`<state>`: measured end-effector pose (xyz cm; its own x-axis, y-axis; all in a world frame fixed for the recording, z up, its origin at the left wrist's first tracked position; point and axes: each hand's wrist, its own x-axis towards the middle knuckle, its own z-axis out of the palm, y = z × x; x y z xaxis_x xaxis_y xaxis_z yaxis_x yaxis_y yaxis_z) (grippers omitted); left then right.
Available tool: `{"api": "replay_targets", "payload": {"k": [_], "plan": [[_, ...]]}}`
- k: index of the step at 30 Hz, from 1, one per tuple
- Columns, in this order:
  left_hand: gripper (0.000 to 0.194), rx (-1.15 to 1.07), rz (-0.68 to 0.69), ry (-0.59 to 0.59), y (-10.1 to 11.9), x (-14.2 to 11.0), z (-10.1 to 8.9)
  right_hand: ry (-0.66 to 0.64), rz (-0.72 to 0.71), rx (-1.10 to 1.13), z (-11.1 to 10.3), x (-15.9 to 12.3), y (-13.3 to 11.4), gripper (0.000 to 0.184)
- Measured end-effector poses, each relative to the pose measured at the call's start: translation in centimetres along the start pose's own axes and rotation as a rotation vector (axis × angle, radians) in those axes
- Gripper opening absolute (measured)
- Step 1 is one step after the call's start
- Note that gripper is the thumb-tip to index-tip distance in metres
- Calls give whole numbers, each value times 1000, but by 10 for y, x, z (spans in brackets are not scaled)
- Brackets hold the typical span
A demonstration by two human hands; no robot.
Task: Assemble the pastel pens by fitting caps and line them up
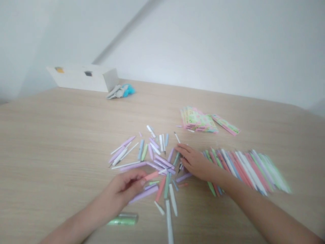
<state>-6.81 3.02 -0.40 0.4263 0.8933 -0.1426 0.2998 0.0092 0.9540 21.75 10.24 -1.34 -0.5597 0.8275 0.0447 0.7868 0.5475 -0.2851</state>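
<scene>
My left hand [129, 188] is closed, thumb and fingertips pinching a coral pen barrel [151, 176] with a white piece at its far end. My right hand [194, 162] reaches over the right side of a scattered pile of pen parts, fingers stretched out and slightly apart, near a dark-tipped refill [180, 167]. I cannot make out anything held in it. Around both hands lie loose purple barrels [146, 194], white refills [129, 151], and green and blue pieces. A white barrel [173, 200] lies in front.
Whole pens [250, 171] form a row under and beyond my right forearm. A stack of printed packets [198, 119] lies behind the pile, with one strip [225, 124] beside it. A white box [81, 78], crumpled grey-blue material [121, 91] and a green cylinder [124, 219] also lie on the table.
</scene>
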Motion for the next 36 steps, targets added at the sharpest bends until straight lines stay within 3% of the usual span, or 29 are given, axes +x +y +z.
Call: {"api": "replay_targets", "payload": {"k": [4,8,19,29,36], "plan": [[28,97,40,-12,5,-3,2,-9,19,42,-8,1,4,44],[27,108,49,-60,7,-6,4,75,40,29,-11,11,3,48],[26,146,73,-95,9,-8,5,80,-266,-90,12,65,-26,47],[25,105,77,-131,15,-12,10,20,-190,-85,-2,39,-19,41],[25,99,99,-171,17,-11,10,159,-165,-44,-4,57,-23,41]]}}
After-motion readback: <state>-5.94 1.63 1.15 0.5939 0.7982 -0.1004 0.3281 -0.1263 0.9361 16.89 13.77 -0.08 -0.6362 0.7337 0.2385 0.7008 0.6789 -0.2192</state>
